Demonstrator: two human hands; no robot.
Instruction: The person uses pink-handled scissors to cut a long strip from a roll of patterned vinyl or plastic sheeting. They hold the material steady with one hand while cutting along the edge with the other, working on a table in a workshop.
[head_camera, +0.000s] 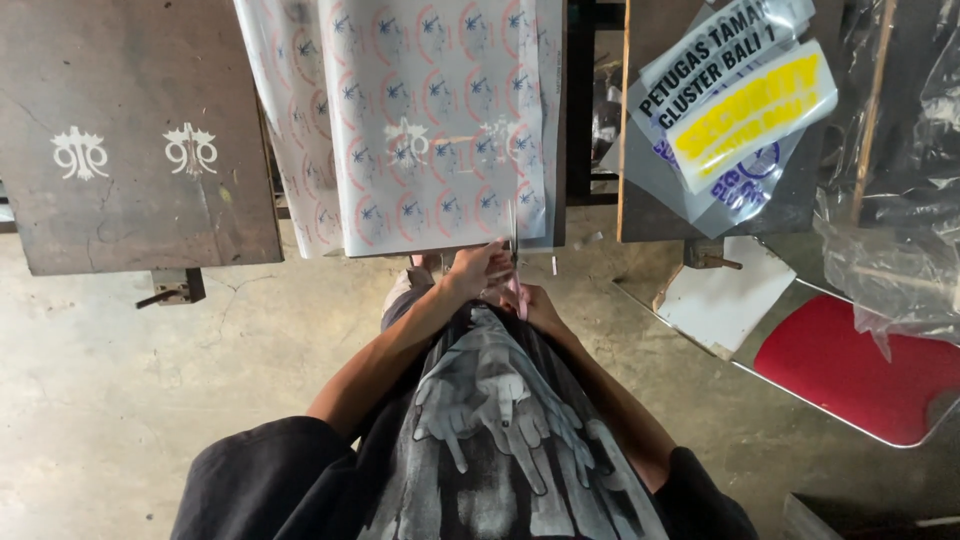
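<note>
A transparent sheet (430, 120) printed with rows of small round red-and-blue emblems lies on a dark board and hangs over its near edge. My left hand (475, 268) is at the sheet's lower edge, fingers closed on the film there. Just to its right, my right hand (538, 303) grips scissors (515, 262) with a pink handle. The blades point up into the sheet's bottom edge. A thin cut strip hangs beside the scissors.
A dark printing board (130, 130) with two white emblems stands at the left. At the right, another board (780, 205) carries film sheets with yellow and blue lettering (740, 100). Crumpled clear plastic (900, 260) and a red chair seat (860, 370) sit lower right. The floor (120, 380) is concrete.
</note>
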